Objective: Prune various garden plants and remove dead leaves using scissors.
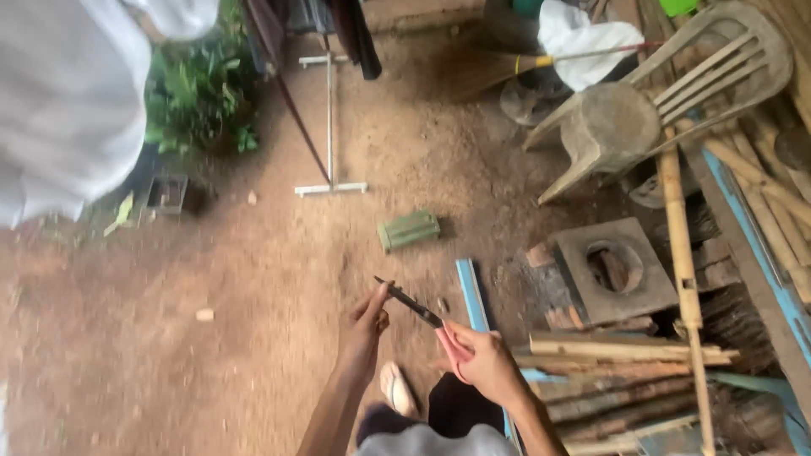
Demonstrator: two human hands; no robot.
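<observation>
The right hand [481, 359] has its fingers clamped on the handle end of a thin dark blade [410, 301]; the left hand [365, 329] pinches its tip between fingertips; the step looks like checking the edge, which calls for light pressure; beyond the fingers lie a green block [409, 229], a blue strip [471, 294], stacked bamboo poles [625, 371] and a tipped chair [659, 101].

left hand [361, 333] pinching, right hand [481, 359] gripping
</observation>
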